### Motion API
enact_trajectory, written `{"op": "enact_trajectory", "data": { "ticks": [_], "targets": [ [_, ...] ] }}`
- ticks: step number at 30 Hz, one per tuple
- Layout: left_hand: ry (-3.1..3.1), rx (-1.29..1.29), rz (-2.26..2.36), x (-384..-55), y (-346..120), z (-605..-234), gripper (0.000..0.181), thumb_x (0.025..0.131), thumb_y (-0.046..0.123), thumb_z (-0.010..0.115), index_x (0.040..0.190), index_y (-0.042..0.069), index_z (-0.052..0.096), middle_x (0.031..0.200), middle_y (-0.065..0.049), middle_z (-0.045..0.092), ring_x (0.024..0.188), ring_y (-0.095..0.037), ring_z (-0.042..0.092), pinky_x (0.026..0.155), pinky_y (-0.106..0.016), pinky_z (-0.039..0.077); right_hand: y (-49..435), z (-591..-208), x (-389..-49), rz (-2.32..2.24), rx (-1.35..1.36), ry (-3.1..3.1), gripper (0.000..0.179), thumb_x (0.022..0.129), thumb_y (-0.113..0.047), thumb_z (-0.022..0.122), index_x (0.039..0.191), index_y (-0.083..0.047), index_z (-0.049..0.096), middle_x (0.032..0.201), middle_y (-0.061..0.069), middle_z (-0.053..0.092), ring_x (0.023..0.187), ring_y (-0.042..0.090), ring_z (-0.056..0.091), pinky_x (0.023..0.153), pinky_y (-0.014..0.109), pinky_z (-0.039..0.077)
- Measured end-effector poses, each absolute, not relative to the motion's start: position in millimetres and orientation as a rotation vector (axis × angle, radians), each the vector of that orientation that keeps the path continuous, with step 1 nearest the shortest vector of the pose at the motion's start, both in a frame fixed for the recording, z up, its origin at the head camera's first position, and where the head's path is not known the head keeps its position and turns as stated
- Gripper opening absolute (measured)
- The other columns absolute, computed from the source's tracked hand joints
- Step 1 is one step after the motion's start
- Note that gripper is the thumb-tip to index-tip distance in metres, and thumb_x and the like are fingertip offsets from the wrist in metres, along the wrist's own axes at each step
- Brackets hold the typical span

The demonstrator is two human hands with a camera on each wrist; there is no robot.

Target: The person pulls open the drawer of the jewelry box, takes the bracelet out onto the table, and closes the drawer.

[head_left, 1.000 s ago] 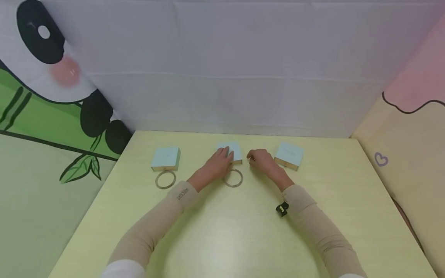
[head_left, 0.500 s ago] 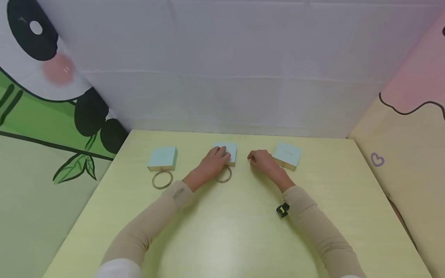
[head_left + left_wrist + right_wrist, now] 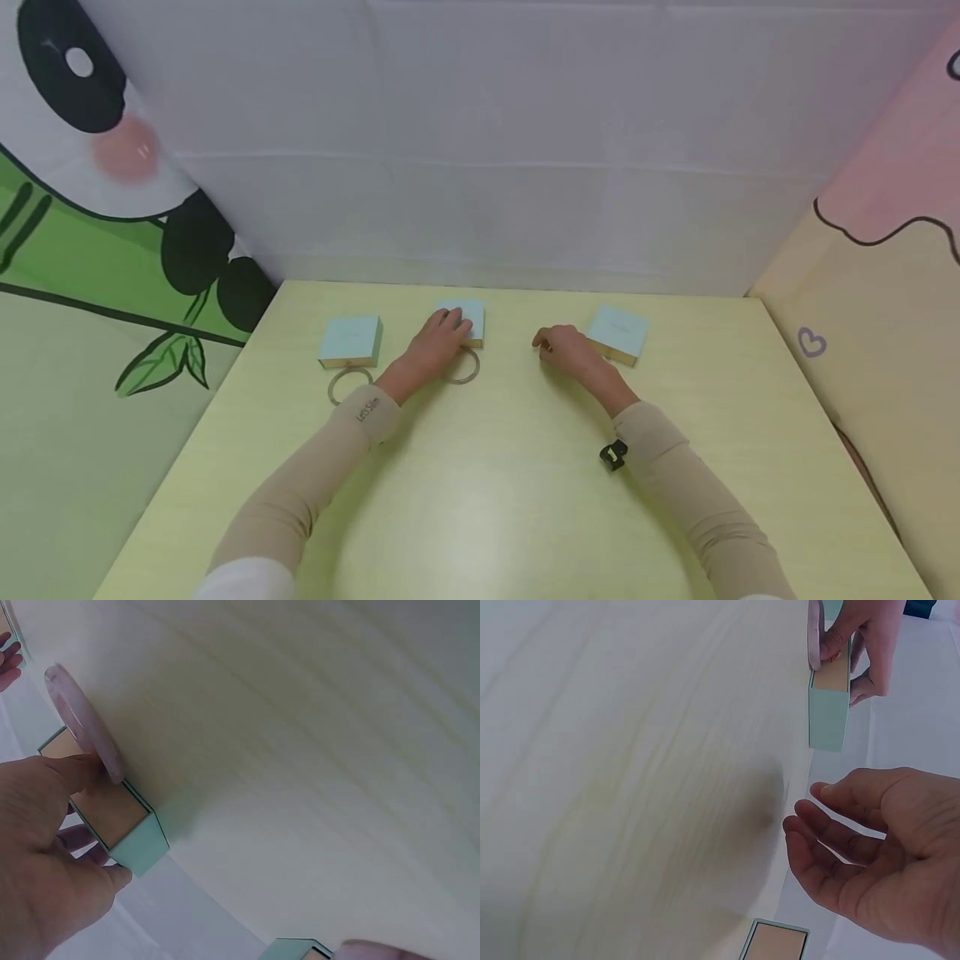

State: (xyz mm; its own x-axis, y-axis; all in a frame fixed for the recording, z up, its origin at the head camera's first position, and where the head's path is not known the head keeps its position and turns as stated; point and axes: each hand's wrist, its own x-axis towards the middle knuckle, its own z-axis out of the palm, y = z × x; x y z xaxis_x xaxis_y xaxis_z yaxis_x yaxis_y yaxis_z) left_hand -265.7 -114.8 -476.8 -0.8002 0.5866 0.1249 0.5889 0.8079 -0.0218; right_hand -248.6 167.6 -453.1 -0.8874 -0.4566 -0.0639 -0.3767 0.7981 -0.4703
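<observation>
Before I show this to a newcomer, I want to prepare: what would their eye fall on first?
Probably the big black cartoon eye at the head view's upper left. Next, on the table, the left hand gripping the middle pale-blue box, with a ring at its near side. The right hand, holding nothing, is beside the right-hand box.

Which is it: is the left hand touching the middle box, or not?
Touching. The left wrist view shows the left hand with its thumb on the tan front of the middle box and fingers behind it.
</observation>
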Motion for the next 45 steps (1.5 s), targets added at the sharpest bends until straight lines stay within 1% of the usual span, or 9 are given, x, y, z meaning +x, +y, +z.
{"op": "enact_trajectory", "data": {
  "ticks": [3, 9, 17, 24, 32, 34, 39, 42, 45],
  "targets": [
    [-2.887, -0.93, -0.084, -267.8, -118.9, -474.4, 0.025, 0.101, 0.007, 0.062, 0.123, 0.002, 0.051, 0.142, -0.024, 0.047, 0.126, -0.044, 0.048, 0.105, -0.048, 0.047, 166.9, -451.7, -248.2, -0.688, -0.669, 2.806, 0.027, 0.099, -0.003, 0.053, 0.118, 0.002, 0.071, 0.109, 0.016, 0.073, 0.098, 0.027, 0.067, 0.08, 0.037, 0.056],
    [-2.92, -0.895, -0.262, -274.4, -130.1, -470.1, 0.044, 0.094, 0.024, 0.073, 0.129, 0.007, 0.054, 0.147, -0.02, 0.046, 0.124, -0.039, 0.049, 0.097, -0.046, 0.051, 165.1, -446.7, -247.3, -0.711, -0.706, 2.812, 0.025, 0.099, -0.002, 0.055, 0.118, 0.003, 0.071, 0.108, 0.017, 0.073, 0.095, 0.027, 0.067, 0.078, 0.035, 0.056],
    [-2.909, -0.937, -0.304, -272.5, -132.5, -474.5, 0.041, 0.094, 0.022, 0.073, 0.128, 0.007, 0.054, 0.147, -0.021, 0.047, 0.121, -0.039, 0.05, 0.095, -0.047, 0.052, 163.5, -443.5, -242.3, -0.718, -0.706, 2.788, 0.026, 0.1, -0.002, 0.054, 0.119, 0.003, 0.071, 0.112, 0.017, 0.073, 0.103, 0.03, 0.068, 0.083, 0.037, 0.056],
    [-2.854, -0.957, -0.22, -263.5, -126.7, -471.5, 0.039, 0.093, 0.019, 0.076, 0.121, 0.004, 0.054, 0.14, -0.021, 0.052, 0.117, -0.04, 0.054, 0.097, -0.048, 0.051, 160.9, -443.9, -238.2, -0.719, -0.724, 2.807, 0.025, 0.099, -0.001, 0.055, 0.117, 0.002, 0.072, 0.111, 0.016, 0.073, 0.105, 0.031, 0.068, 0.086, 0.041, 0.057],
    [-2.898, -0.906, -0.194, -262.7, -127.6, -463.3, 0.046, 0.091, 0.021, 0.078, 0.125, 0.002, 0.053, 0.136, -0.018, 0.053, 0.124, -0.039, 0.052, 0.098, -0.048, 0.051, 157.8, -444.5, -238.6, -0.689, -0.791, 2.821, 0.025, 0.098, -0.001, 0.054, 0.114, 0.001, 0.073, 0.107, 0.013, 0.074, 0.092, 0.023, 0.067, 0.08, 0.036, 0.055],
    [-2.928, -0.869, -0.241, -261.6, -128.9, -460.3, 0.047, 0.091, 0.02, 0.079, 0.127, 0.001, 0.054, 0.137, -0.019, 0.054, 0.127, -0.039, 0.052, 0.101, -0.049, 0.049, 157.9, -445.2, -236.9, -0.669, -0.805, 2.82, 0.024, 0.099, -0.001, 0.055, 0.113, 0.001, 0.074, 0.107, 0.013, 0.074, 0.089, 0.021, 0.065, 0.078, 0.034, 0.054],
    [-2.99, -0.747, -0.293, -252.1, -136.3, -453.6, 0.05, 0.095, 0.018, 0.075, 0.135, -0.001, 0.052, 0.14, -0.022, 0.054, 0.131, -0.039, 0.05, 0.106, -0.049, 0.047, 162.6, -451.1, -227.1, -0.63, -0.841, 2.823, 0.023, 0.099, -0.001, 0.055, 0.111, 0.001, 0.074, 0.104, 0.012, 0.074, 0.087, 0.02, 0.065, 0.077, 0.032, 0.054],
    [-2.981, -0.706, -0.326, -239.7, -142.2, -450.8, 0.049, 0.097, 0.014, 0.07, 0.138, -0.004, 0.05, 0.137, -0.023, 0.055, 0.127, -0.039, 0.053, 0.103, -0.049, 0.049, 169.9, -452.4, -218.8, -0.635, -0.867, 2.837, 0.022, 0.098, 0.0, 0.056, 0.109, 0.001, 0.075, 0.102, 0.012, 0.074, 0.088, 0.022, 0.067, 0.078, 0.033, 0.055],
    [-2.941, -0.749, -0.381, -222.8, -141.8, -450.6, 0.044, 0.098, 0.007, 0.065, 0.138, -0.005, 0.049, 0.134, -0.024, 0.057, 0.124, -0.039, 0.056, 0.101, -0.048, 0.05, 178.6, -449.9, -210.1, -0.649, -0.86, 2.85, 0.022, 0.099, -0.001, 0.056, 0.109, 0.001, 0.075, 0.102, 0.011, 0.073, 0.087, 0.021, 0.065, 0.077, 0.034, 0.054]
  ]
}}
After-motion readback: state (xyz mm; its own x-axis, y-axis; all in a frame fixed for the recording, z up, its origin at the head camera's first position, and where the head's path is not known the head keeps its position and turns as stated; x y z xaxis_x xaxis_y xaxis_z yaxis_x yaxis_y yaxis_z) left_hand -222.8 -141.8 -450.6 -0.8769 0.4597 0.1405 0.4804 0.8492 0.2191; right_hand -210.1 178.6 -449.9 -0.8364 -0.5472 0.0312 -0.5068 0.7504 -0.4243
